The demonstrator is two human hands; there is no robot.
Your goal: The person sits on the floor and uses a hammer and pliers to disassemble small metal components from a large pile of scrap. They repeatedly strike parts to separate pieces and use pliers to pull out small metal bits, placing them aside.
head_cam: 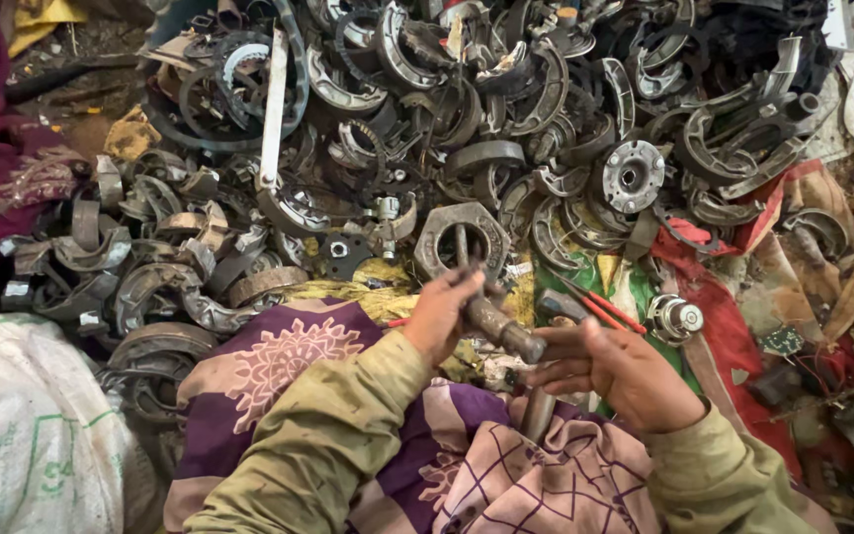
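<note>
Rusty shaft (pixel 494 318) sits over my lap, just before the hex ring (pixel 462 240). Left hand (pixel 439 314) closed round its top, right hand (pixel 617 371) gripping lower end w/ fingers curled. I'd keep both grips firm & steady.

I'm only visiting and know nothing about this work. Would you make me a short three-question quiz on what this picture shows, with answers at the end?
1. True or false: both hands are on the same rusty metal part.
2. What fills most of the ground ahead? A) curved metal brake shoes B) glass bottles C) wooden planks
3. What lies just right of the right hand, on the red and green cloth?

Key
1. True: the left hand and right hand both hold the rusty cylindrical part.
2. A: the pile of brake shoes.
3. A small round metal hub, with red-handled pliers nearby.
</note>
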